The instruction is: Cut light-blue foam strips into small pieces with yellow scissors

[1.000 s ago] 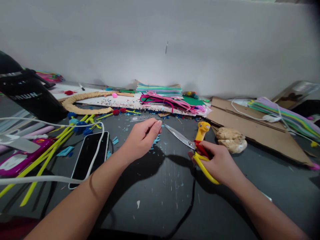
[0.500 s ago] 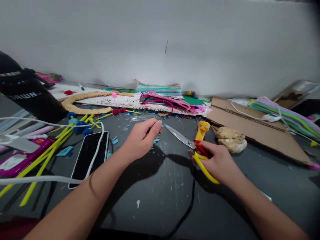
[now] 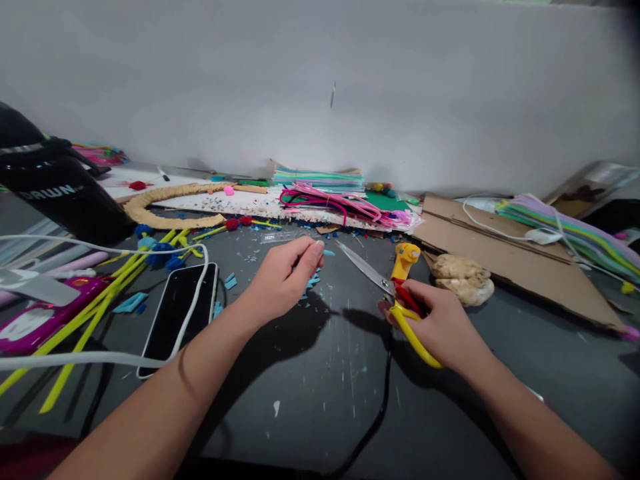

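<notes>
Near the centre, my left hand (image 3: 287,277) is closed in a pinch, and a small light blue strip (image 3: 329,253) pokes out past its thumb and fingertips. My right hand (image 3: 440,320) is wrapped round the yellow and red handles of a pair of scissors (image 3: 369,269). The blades look nearly closed, and their tips lie just right of the blue strip, apart from it. Small blue scraps (image 3: 313,280) lie on the grey table (image 3: 300,413) beside and below my left hand.
A phone (image 3: 183,310), white cable, yellow pipe cleaners (image 3: 113,293) and black bottle (image 3: 63,190) are on the left. Behind lies a tan wrapped ring (image 3: 145,208). A yellow glue gun (image 3: 404,259), lumpy beige object (image 3: 463,279) and cardboard (image 3: 525,270) sit at the right.
The scissors and my right hand have moved slightly right, away from my left hand. More of the light blue strip shows at my left fingertips, which have hardly moved.
</notes>
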Demonstrator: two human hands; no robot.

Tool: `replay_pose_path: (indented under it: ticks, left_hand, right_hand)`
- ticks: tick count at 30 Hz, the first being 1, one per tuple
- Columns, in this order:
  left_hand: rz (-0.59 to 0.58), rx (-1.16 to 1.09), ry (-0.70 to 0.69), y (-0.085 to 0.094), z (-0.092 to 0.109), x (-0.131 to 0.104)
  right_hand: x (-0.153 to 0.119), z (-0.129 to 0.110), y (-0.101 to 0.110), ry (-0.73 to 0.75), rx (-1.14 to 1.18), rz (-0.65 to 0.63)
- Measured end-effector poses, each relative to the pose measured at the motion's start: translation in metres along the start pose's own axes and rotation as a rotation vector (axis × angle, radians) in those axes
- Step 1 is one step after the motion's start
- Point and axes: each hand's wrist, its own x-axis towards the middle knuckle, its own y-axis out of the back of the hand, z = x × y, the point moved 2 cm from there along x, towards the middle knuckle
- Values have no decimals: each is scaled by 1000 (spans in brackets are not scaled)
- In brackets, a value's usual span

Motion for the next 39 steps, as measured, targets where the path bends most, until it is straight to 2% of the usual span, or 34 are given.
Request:
replay_pose_path:
  ticks: [8,17,26,39]
  left_hand:
    - [-4,-7,8,0,0,0]
    - [6,-8,11,-1,-1,-1]
    - [14,-11,9,-1,-2,0]
    - [8,-28,-6,1,-2,0]
  right_hand:
    - [1,-5,0,27,-16,-23]
    - [0,2,-1,69,-81,-24]
    - [1,3,0,15,-13,28]
    - [1,0,0,15,-6,-39]
